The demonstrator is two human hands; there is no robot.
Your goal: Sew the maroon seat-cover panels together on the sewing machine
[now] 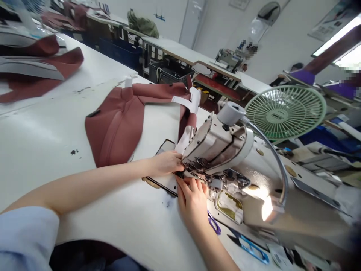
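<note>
One pale blue sleeve (28,237) fills my near edge at 8 o'clock, taking the middle of my view as the hub of the clock. Down at 5, I see blue snips (255,251) lying on the white table (45,150). Closer in, between 5 and 6, here's the right hand (194,199), fingers bent and close together, tips right by the needle end of the sewing machine (262,165); whether they pinch anything, I can't tell. Purple snips (214,223) peek out just beside that wrist. And the left hand (165,162) at 7, fingers bunched narrow at the same spot, its grip hidden from me too.

Right above those left fingers, a white strip (185,139) runs along the machine's head, and from there it's the red cover (115,128), spread flat on the table at 9 with an opening in its middle. Bright lamp (272,210) at 4, on a bent metal neck! Green fan (284,113) at nearly 3, past the machine. More red pieces (67,62) lie heaped at 10. Way back, I've got a black crate (166,71) just before 12, olive cloth (142,24) at 11 and a second machine (229,58) at 1.
</note>
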